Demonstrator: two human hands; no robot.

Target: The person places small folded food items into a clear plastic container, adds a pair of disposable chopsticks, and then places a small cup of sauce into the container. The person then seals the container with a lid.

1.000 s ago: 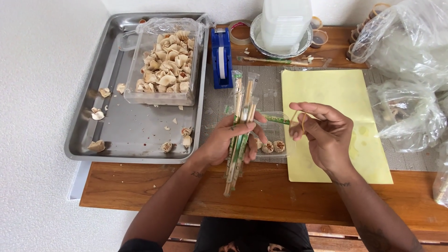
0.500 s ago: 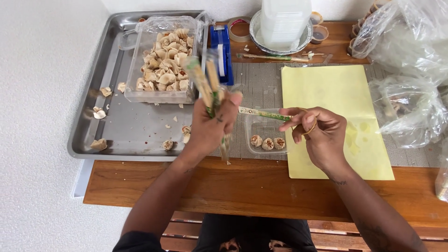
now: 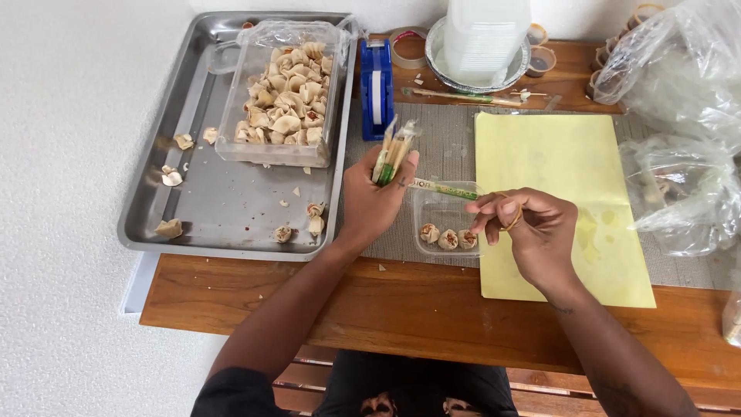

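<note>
Our left hand [image 3: 373, 202] grips a chopstick bundle [image 3: 391, 152] upright beside the tray [image 3: 231, 224]. Our right hand [image 3: 532, 232] pinches one wrapped pair [image 3: 441, 188] (rubber band [image 3: 512, 218] looped on fingers) above a clear box [image 3: 448, 224].

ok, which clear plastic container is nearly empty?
The small clear plastic container between the hands, on the mat: three dumplings only. The large clear tub on the metal tray is heaped.

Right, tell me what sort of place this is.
Probably a small food packing table, perhaps at home or in a little shop. A metal tray holds a tub of dumplings, the left hand grips wrapped chopsticks, and stacked plastic containers stand behind.
</note>
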